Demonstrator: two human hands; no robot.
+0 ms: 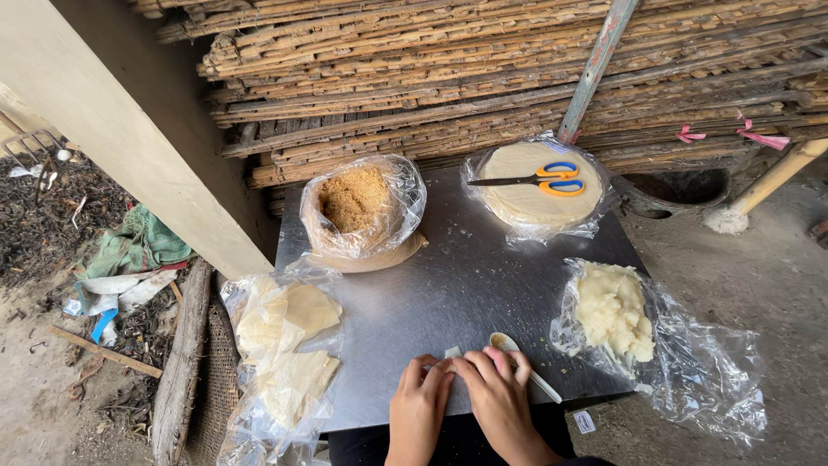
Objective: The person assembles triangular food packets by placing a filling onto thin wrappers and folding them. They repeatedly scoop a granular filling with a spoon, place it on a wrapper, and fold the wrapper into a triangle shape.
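Observation:
My left hand and my right hand lie side by side at the near edge of a metal table. Both press with bent fingers on a small pale wrapper piece that peeks out from under the fingertips. A white spoon with brown filling in its bowl lies just right of my right hand, its handle pointing to the near right.
A plastic bag of brown crumbs stands at the far left. Round pale sheets with orange-handled scissors on top lie far right. A bag of white mash is on the right, cut wrappers in plastic on the left. Stacked bamboo racks stand behind.

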